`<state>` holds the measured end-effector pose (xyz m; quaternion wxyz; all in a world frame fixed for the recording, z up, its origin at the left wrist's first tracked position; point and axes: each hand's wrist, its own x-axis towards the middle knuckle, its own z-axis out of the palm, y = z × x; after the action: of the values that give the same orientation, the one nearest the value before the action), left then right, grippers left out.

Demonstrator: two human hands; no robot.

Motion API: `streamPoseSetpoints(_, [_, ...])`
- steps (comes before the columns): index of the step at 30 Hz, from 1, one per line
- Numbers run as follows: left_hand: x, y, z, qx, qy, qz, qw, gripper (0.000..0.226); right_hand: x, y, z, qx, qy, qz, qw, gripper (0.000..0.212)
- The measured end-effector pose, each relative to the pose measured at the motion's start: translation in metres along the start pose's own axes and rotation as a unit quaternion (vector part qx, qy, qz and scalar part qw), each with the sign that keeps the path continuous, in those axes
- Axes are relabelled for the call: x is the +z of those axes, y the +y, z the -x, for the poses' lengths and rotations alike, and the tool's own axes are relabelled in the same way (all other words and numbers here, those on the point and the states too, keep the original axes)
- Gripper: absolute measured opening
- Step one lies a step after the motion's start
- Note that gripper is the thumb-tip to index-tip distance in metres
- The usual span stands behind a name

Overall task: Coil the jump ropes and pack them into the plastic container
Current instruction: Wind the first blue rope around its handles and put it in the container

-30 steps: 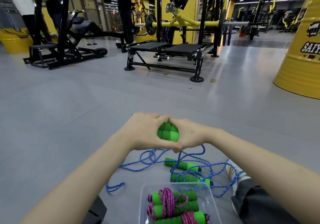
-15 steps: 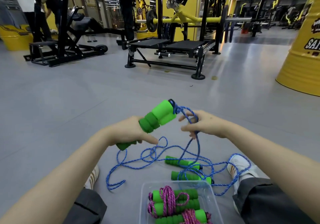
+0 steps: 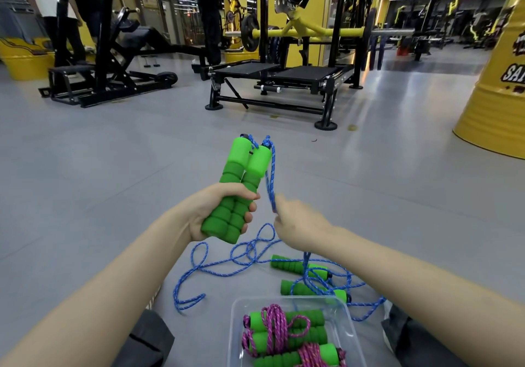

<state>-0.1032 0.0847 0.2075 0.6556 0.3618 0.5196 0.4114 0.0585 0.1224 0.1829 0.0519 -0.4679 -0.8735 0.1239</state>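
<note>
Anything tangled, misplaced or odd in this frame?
Only the blue rope: it sprawls in loose loops on the floor and lies across a second pair of green handles, so the two ropes may be tangled. The pink ropes sit coiled in the plastic container. Nothing looks damaged.

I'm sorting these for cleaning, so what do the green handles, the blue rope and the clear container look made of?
The handles look like soft matte foam, going by their ribbed, padded segments. The rope seems a braided cord, probably nylon or polyester, given its flecked weave and limp loops. The container is clear glossy plastic; its contents show through the walls.
</note>
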Motion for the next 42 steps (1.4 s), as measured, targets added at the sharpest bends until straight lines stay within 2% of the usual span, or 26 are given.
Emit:
streamPoseSetpoints(3, [0.002,0.000,-0.001,-0.020,0.034,-0.055,0.998,0.021,0.000,-0.008,0.008,-0.043,-0.097,0.116,0.988,0.020])
streamPoseSetpoints(6, [0.002,-0.005,-0.003,-0.065,0.098,-0.232,0.965,0.009,-0.021,-0.012,0.010,-0.114,-0.111,0.172,0.972,0.020])
streamPoseSetpoints(9, [0.003,-0.007,-0.001,-0.129,0.046,-0.393,0.909,0.009,-0.046,-0.012,0.009,-0.176,-0.064,0.182,0.965,0.015])
streamPoseSetpoints(12, [0.005,-0.006,0.005,-0.180,-0.038,-0.471,0.863,0.015,-0.064,-0.003,0.007,-0.201,-0.025,0.157,0.967,0.015])
streamPoseSetpoints(15, [0.010,-0.008,0.010,-0.196,-0.150,-0.469,0.848,0.021,-0.071,0.011,0.004,-0.207,0.048,0.114,0.971,0.018])
streamPoseSetpoints(18, [0.016,-0.008,0.014,-0.182,-0.292,-0.394,0.852,0.026,-0.072,0.026,-0.001,-0.222,0.019,-0.004,0.975,0.014])
streamPoseSetpoints(19, [0.017,-0.008,0.015,-0.175,-0.346,-0.350,0.853,0.028,-0.065,0.024,-0.002,-0.211,-0.005,-0.059,0.976,0.015])
streamPoseSetpoints(20, [0.018,-0.007,0.015,-0.164,-0.391,-0.300,0.855,0.029,-0.054,0.026,-0.006,-0.175,0.007,-0.098,0.980,0.015])
streamPoseSetpoints(21, [0.018,-0.007,0.015,-0.146,-0.421,-0.250,0.860,0.030,-0.042,0.025,-0.009,-0.151,0.063,-0.127,0.978,0.017])
streamPoseSetpoints(22, [0.018,-0.008,0.014,-0.126,-0.435,-0.201,0.869,0.031,-0.036,0.025,0.001,-0.082,0.178,-0.146,0.970,0.024])
streamPoseSetpoints(23, [0.017,-0.008,0.011,-0.105,-0.437,-0.155,0.880,0.032,-0.036,0.017,0.009,-0.017,0.178,-0.136,0.975,0.034])
streamPoseSetpoints(24, [0.014,-0.008,0.009,-0.085,-0.430,-0.115,0.891,0.032,-0.030,0.011,0.005,-0.089,0.221,-0.060,0.969,0.041])
streamPoseSetpoints(25, [0.009,-0.009,0.006,-0.066,-0.415,-0.084,0.903,0.033,-0.026,0.008,0.005,-0.132,0.145,-0.003,0.981,0.039])
streamPoseSetpoints(26, [0.003,-0.009,0.004,-0.050,-0.392,-0.061,0.916,0.035,-0.027,0.002,0.014,-0.188,0.044,-0.015,0.981,0.035])
streamPoseSetpoints(27, [-0.004,-0.009,0.002,-0.040,-0.362,-0.040,0.931,0.037,-0.027,0.006,0.013,-0.205,-0.033,-0.029,0.978,0.029])
streamPoseSetpoints(28, [-0.012,-0.009,0.001,-0.034,-0.322,-0.018,0.946,0.042,-0.032,0.010,0.011,-0.164,-0.073,-0.101,0.979,0.020])
streamPoseSetpoints(30, [-0.029,-0.009,0.003,-0.021,-0.228,0.024,0.973,0.055,-0.038,0.010,0.006,-0.120,-0.114,-0.143,0.976,0.011])
streamPoseSetpoints(33, [-0.044,-0.010,0.005,-0.017,-0.133,0.023,0.991,0.065,-0.059,0.003,0.011,-0.125,-0.166,-0.110,0.972,0.021])
streamPoseSetpoints(34, [-0.045,-0.011,0.005,-0.026,-0.115,0.002,0.993,0.062,-0.067,0.002,0.011,-0.134,-0.150,-0.079,0.976,0.025])
streamPoseSetpoints(37, [-0.034,-0.015,0.005,-0.074,-0.111,-0.081,0.988,0.049,-0.083,-0.001,0.010,-0.188,-0.015,0.075,0.979,0.032])
streamPoseSetpoints(39, [-0.023,-0.016,0.003,-0.109,-0.152,-0.138,0.973,0.047,-0.086,0.000,0.009,-0.207,0.060,0.132,0.967,0.034])
streamPoseSetpoints(42, [-0.005,-0.018,0.003,-0.154,-0.250,-0.214,0.932,0.042,-0.070,0.008,0.002,-0.255,0.092,0.137,0.953,0.030])
